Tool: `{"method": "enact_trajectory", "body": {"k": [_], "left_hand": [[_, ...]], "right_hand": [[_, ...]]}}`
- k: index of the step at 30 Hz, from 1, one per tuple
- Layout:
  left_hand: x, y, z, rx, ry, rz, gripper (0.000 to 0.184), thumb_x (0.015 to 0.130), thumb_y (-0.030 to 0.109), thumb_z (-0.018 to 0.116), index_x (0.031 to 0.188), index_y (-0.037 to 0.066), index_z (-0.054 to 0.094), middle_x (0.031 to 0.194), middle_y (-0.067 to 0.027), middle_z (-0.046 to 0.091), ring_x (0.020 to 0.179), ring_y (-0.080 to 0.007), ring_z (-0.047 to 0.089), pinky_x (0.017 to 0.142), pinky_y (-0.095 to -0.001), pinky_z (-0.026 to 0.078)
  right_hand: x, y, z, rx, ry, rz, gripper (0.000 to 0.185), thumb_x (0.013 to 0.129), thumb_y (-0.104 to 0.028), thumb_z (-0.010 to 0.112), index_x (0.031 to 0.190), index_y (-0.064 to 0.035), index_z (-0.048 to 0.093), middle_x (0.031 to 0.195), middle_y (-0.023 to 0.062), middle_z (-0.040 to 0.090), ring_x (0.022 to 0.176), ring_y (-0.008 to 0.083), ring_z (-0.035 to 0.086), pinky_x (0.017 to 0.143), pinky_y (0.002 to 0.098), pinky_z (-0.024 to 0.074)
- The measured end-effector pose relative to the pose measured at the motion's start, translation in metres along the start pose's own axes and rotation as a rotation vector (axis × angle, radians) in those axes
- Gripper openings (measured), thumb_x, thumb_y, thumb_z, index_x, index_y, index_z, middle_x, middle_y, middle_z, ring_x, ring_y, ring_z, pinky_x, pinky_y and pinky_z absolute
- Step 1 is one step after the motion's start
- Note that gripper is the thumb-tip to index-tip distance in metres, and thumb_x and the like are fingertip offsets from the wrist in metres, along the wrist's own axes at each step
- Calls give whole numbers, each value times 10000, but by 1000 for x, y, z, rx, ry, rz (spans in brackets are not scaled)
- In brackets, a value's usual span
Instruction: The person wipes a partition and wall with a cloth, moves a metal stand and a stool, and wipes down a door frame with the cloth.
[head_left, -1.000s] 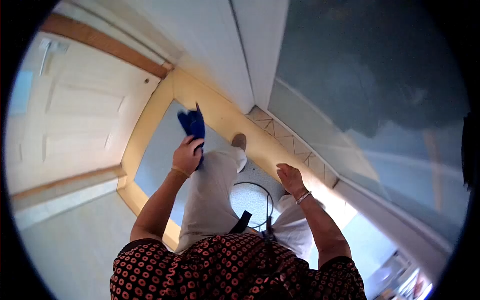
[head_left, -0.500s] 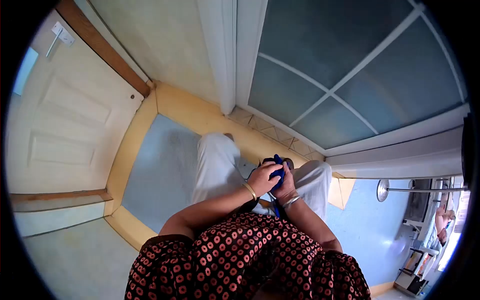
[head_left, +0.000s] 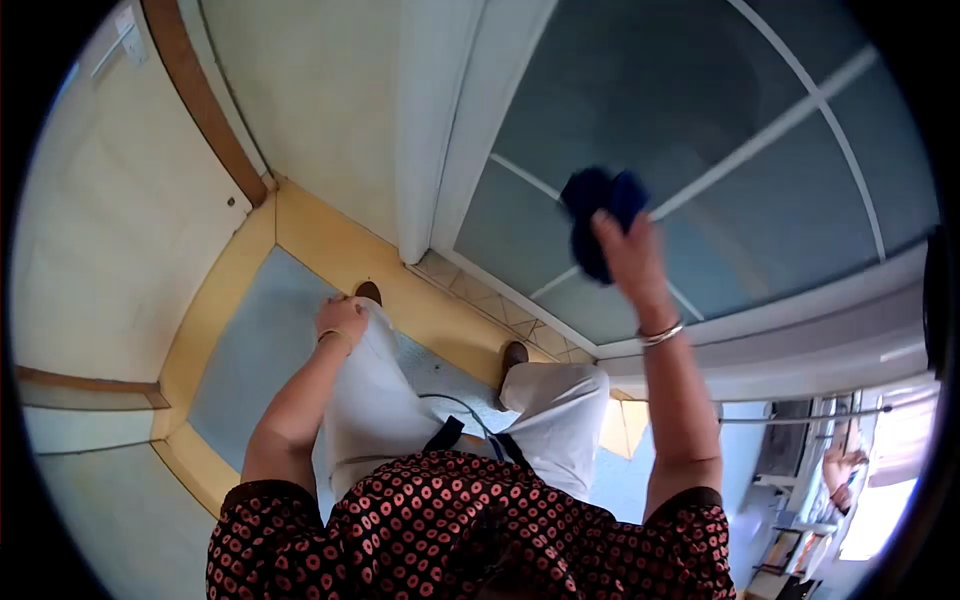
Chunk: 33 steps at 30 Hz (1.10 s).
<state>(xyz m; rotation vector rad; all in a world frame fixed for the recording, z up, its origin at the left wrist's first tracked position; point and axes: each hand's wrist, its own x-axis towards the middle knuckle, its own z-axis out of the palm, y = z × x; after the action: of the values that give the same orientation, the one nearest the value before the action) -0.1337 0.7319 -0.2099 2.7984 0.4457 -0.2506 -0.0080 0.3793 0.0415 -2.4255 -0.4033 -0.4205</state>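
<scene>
A bunched dark blue cloth (head_left: 590,240) is in my right hand (head_left: 637,268), which is raised in front of the glass panel (head_left: 690,100). The thumb presses on the near side of the cloth, and the other fingers are mostly hidden. Motion blurs the cloth, and I cannot tell whether it touches the glass. On my left knee, over the pale trousers (head_left: 365,385), lies my left hand (head_left: 342,318) with nothing in it. Each wrist wears a bangle.
White bars (head_left: 720,185) divide the frosted glass, with a white frame around it. A cream door (head_left: 120,230) with a metal handle stands at left. Farther off at right, a bed (head_left: 835,470) and a person show. Blue flooring (head_left: 265,330) has a yellow border.
My right hand has lifted the cloth from my lap up and forward to the glass. My left hand has let go of it and moved left onto my knee.
</scene>
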Motion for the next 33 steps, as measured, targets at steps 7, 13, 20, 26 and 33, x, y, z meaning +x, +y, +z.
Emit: {"method": "enact_trajectory", "body": {"k": [7, 13, 20, 26, 33], "left_hand": [[-13, -2, -23, 62, -19, -193, 314, 837, 303, 446, 970, 91, 635, 1054, -69, 594, 1006, -276, 527, 863, -409, 418], [-19, -17, -22, 73, 20, -258, 282, 835, 308, 487, 885, 80, 645, 999, -87, 610, 969, -271, 531, 822, -405, 422], [-24, -39, -15, -24, 75, -264, 252, 803, 275, 517, 878, 69, 641, 959, -94, 614, 929, -278, 539, 805, -401, 427], [-24, -42, -19, -108, 111, -288, 229, 783, 268, 550, 840, 65, 638, 926, -94, 617, 905, -282, 546, 795, -396, 433], [-15, -44, -19, -95, 80, -329, 207, 768, 260, 574, 801, 64, 631, 894, -96, 618, 875, -276, 554, 776, -386, 442]], "right_hand": [[170, -101, -23, -991, 768, -738, 400, 795, -293, 606, 967, 65, 563, 958, 220, 559, 898, 402, 505, 811, 481, 403], [210, -78, 92, -1105, 521, -1087, 259, 766, -202, 552, 847, 29, 637, 877, 231, 607, 966, 400, 492, 920, 490, 346], [143, 51, 230, -817, -129, -689, 462, 764, -96, 476, 1136, 178, 458, 1211, 260, 449, 1203, 407, 318, 1079, 423, 188], [74, 114, 328, -1065, -561, -800, 373, 795, -172, 466, 1069, 47, 591, 1280, 173, 444, 1254, 363, 288, 1075, 456, 170], [56, 111, 362, -1205, -772, -1071, 380, 842, -225, 424, 1108, -24, 606, 1247, 76, 519, 1283, 263, 288, 1055, 477, 178]]}}
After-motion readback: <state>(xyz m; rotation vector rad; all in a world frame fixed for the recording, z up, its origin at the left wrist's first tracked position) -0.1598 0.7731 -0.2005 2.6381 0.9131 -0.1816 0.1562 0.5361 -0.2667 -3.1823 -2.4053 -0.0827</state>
